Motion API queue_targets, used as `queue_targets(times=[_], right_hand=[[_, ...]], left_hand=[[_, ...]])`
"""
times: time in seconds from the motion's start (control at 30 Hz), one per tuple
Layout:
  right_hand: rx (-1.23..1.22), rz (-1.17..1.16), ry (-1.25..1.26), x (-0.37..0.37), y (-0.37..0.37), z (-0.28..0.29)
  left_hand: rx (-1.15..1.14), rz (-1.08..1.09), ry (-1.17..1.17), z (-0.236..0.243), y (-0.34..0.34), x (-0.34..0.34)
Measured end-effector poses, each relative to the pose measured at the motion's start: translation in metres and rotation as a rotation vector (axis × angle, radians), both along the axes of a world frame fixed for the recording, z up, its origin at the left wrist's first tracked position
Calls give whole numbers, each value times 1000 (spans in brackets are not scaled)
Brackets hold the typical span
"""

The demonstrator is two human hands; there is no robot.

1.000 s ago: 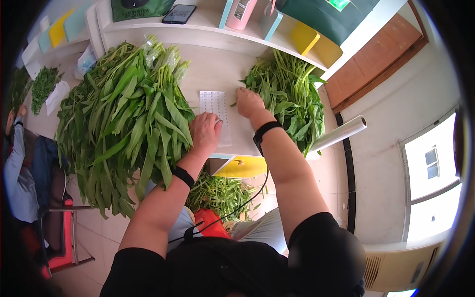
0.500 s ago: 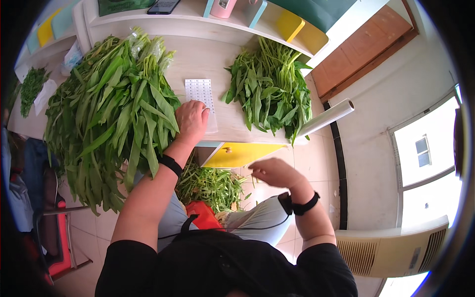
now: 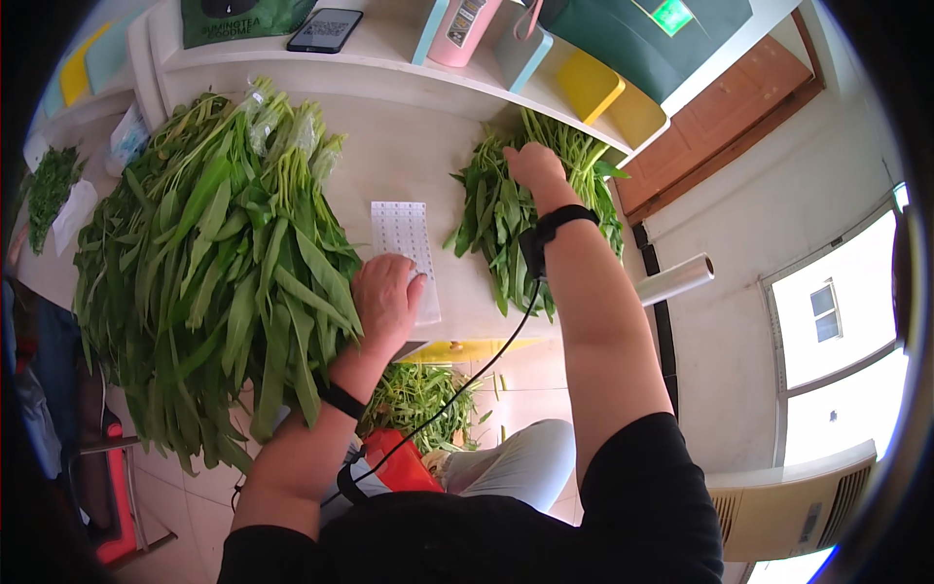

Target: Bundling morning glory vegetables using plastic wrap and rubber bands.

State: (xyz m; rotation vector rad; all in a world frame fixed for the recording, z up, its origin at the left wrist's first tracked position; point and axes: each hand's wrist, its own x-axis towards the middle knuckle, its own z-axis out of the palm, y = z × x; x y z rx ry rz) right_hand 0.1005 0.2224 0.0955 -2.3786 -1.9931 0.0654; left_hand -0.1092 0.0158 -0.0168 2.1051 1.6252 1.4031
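Observation:
My left hand (image 3: 387, 297) lies over the lower part of a white sheet of small printed labels (image 3: 399, 226) on the table, fingers resting on it and thumb a little apart. To its left is a large heap of leafy water spinach (image 3: 209, 263), which hangs over the table's front edge. My right hand (image 3: 535, 167) is at the smaller pile of water spinach (image 3: 491, 229) on the right. Its fingers are curled in at the stems and leaves there; the fingertips are partly hidden.
A shelf (image 3: 389, 60) along the back holds a phone (image 3: 326, 30), a pink cup (image 3: 465, 31) and green bags. A clear film roll (image 3: 676, 279) juts out at the right. Loose green trimmings (image 3: 418, 404) lie on the floor below the yellow drawer (image 3: 467, 348). A wristband cable (image 3: 477, 365) hangs across my lap.
My right hand has moved up and forward from above my lap to the right-hand pile. The left hand stays on the label sheet. The whole view has shifted, so the table appears lower.

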Motion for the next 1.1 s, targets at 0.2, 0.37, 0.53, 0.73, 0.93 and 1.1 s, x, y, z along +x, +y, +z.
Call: queue_targets(times=[0.2,0.37,0.53,0.73,0.93,1.1], right_hand=[[-245,-126,-83,-42,12,-18],[-125,-223,-150,-35,21,-51],[-153,-102,-140,-19,9,-46],[-120,41,-244,-22,-28,-45],[59,105,-215,-28,-38,-35],[176,35,-211,-37,-7,-30]], left_hand=[[-48,-26,-19,5,-3,-4],[-42,-29,-45,3,-2,-5],[-25,-42,-58,4,-2,-5],[-12,-39,-13,0,-1,-3],[-31,-11,12,2,-2,-3],[-56,-23,12,2,-1,-3]])
